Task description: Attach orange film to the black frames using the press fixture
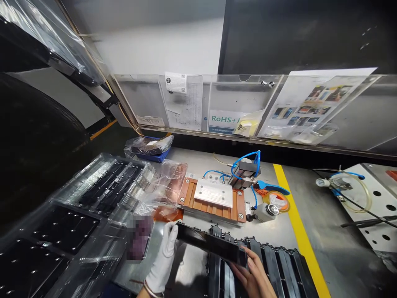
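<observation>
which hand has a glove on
The left hand, gripping the left end of the long black part: it wears white, while the right hand is bare.

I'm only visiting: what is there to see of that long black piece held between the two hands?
The black piece is long and narrow, with a smooth, glossy face that looks like plastic or glass; I can't tell which. It slants in the picture, its right end lower. The white-gloved left hand grips one end, the bare right hand the other. It overlaps the dark strips in view; whether it touches them is unclear.
</observation>
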`<state>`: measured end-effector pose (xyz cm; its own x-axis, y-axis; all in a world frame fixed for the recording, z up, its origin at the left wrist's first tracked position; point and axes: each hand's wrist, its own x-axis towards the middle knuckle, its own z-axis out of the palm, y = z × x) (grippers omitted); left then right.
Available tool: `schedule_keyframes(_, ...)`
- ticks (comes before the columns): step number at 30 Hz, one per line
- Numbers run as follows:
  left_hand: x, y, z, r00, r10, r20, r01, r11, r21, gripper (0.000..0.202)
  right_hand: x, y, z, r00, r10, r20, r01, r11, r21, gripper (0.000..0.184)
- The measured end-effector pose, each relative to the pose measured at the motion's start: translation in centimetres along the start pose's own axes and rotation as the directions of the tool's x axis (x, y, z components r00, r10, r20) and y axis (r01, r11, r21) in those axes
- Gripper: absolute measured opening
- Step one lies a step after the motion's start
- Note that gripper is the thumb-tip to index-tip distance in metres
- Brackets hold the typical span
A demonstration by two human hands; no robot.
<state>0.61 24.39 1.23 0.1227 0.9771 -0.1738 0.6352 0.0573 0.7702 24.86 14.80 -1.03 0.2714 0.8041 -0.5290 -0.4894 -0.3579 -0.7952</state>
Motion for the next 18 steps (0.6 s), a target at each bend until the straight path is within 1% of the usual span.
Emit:
schedule_keyframes(2, -0.2, 0.0, -0.6, 0.998, 0.0, -0.07, -0.001, 1.0, -0.011, 0.039, -0.7, -0.3, 0.4, 0.998, -0.061, 0.021, 0.064, 0.983, -0.171, 0.059)
schedule_keyframes(3, -0.3, 0.1, -0.9, 0.995, 0.011, -0.095, -0.013, 1.0, -0.015, 0.038, -1.1, -0.5, 0.6, 0.995, -0.091, 0.049, 0.101, 0.956, -0.274, 0.063)
schedule_keyframes(5, -0.1, 0.5, -1.5, 0.994, 0.062, -0.094, -0.064, 0.998, -0.016, 0.036, -1.6, -1.0, 0.9, 0.985, -0.122, 0.123, 0.165, 0.874, -0.457, 0.065)
schedule_keyframes(6, 0.0, 0.8, -1.8, 0.993, 0.085, -0.08, -0.087, 0.996, -0.024, 0.035, -1.8, -1.2, 1.0, 0.981, -0.12, 0.151, 0.182, 0.837, -0.516, 0.063)
schedule_keyframes(8, 0.1, 1.6, -2.6, 0.991, 0.124, -0.054, -0.126, 0.991, -0.052, 0.034, -2.3, -1.6, 1.2, 0.977, -0.126, 0.17, 0.201, 0.801, -0.564, 0.055)
schedule_keyframes(9, 0.1, 2.0, -3.1, 0.985, 0.149, -0.087, -0.154, 0.987, -0.045, 0.035, -2.5, -1.6, 1.3, 0.975, -0.149, 0.166, 0.218, 0.791, -0.572, 0.053)
schedule_keyframes(10, 0.1, 2.5, -3.7, 0.972, 0.185, -0.143, -0.188, 0.982, -0.006, 0.036, -2.6, -1.7, 1.4, 0.971, -0.181, 0.155, 0.238, 0.78, -0.578, 0.051)
schedule_keyframes(11, -0.1, 3.2, -4.2, 0.951, 0.246, -0.185, -0.238, 0.969, 0.063, 0.036, -2.7, -1.7, 1.6, 0.967, -0.214, 0.137, 0.253, 0.766, -0.591, 0.051)
schedule_keyframes(12, -0.3, 4.1, -4.7, 0.926, 0.333, -0.179, -0.309, 0.939, 0.148, 0.033, -2.8, -1.7, 1.7, 0.963, -0.241, 0.117, 0.262, 0.747, -0.611, 0.05)
schedule_keyframes(13, -0.7, 5.0, -5.1, 0.9, 0.423, -0.103, -0.392, 0.89, 0.231, 0.028, -2.9, -1.6, 1.9, 0.959, -0.264, 0.099, 0.265, 0.724, -0.636, 0.05)
schedule_keyframes(14, -1.0, 6.1, -5.4, 0.866, 0.498, 0.044, -0.488, 0.823, 0.29, 0.021, -2.9, -1.6, 2.1, 0.956, -0.281, 0.085, 0.265, 0.704, -0.658, 0.049)
schedule_keyframes(15, -1.4, 7.2, -5.3, 0.813, 0.533, 0.235, -0.582, 0.754, 0.303, 0.019, -2.8, -1.5, 2.2, 0.953, -0.295, 0.073, 0.265, 0.689, -0.675, 0.049)
schedule_keyframes(16, -1.8, 8.3, -5.0, 0.752, 0.524, 0.4, -0.649, 0.695, 0.31, 0.018, -2.8, -1.4, 2.4, 0.95, -0.306, 0.064, 0.265, 0.678, -0.686, 0.049)
schedule_keyframes(17, -2.1, 9.1, -4.3, 0.691, 0.505, 0.517, -0.703, 0.636, 0.319, 0.018, -2.7, -1.3, 2.5, 0.947, -0.315, 0.056, 0.264, 0.67, -0.694, 0.048)
schedule_keyframes(18, -2.4, 9.8, -3.4, 0.654, 0.484, 0.582, -0.737, 0.582, 0.343, 0.019, -2.5, -1.2, 2.5, 0.946, -0.321, 0.055, 0.266, 0.664, -0.699, 0.048)
